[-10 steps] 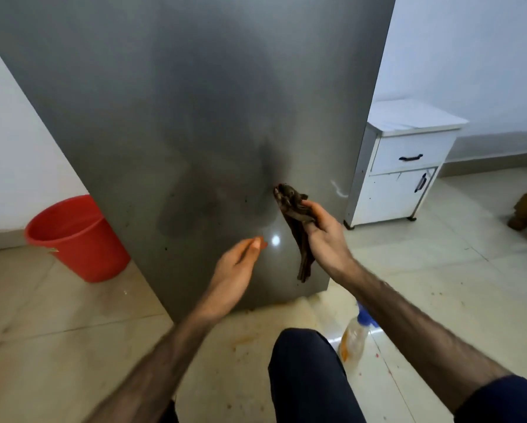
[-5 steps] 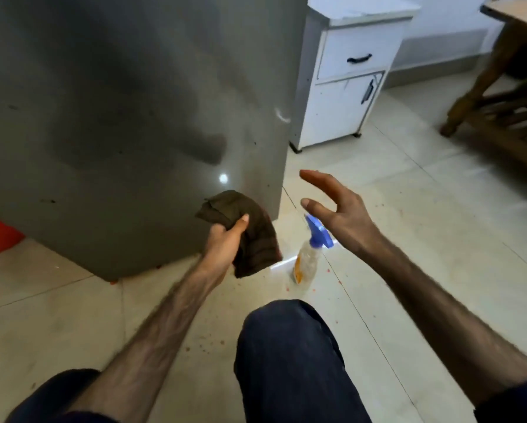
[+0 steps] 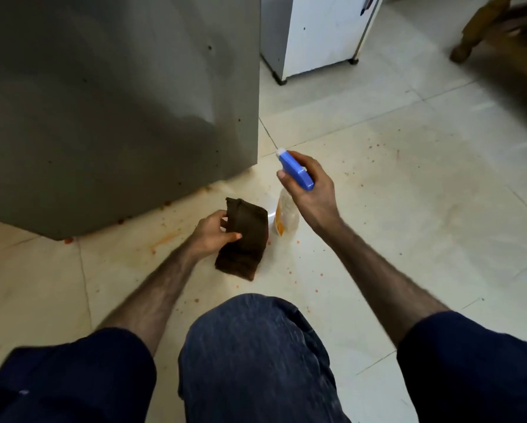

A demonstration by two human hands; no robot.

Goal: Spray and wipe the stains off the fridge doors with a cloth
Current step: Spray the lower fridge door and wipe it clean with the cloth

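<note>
— Down by the fridge door [image 3: 118,102], head cam: what's the R hand [image 3: 311,193] doing?
— Fingers curled round the blue trigger head of the spray bottle [image 3: 286,215], thumb tip showing under the nozzle. Bottle's clear w/ orange liquid low down, body hanging below the hand, just right of the door's bottom corner.
— L hand [image 3: 213,233]?
— Gripping the brown cloth [image 3: 244,239], thumb over the front, fingers behind. Cloth is folded, hangs over the floor [image 3: 408,178], just left of the bottle; can't tell if they touch.
— Door?
— Grey, dark specks near its right edge and bottom. Orange smears + spots on the tiles under it.
— Else?
— White cabinet [image 3: 320,32] behind, wooden furniture leg [image 3: 469,41] top right, blurred. Person's knee [image 3: 250,355] in dark trousers, bottom centre.
</note>
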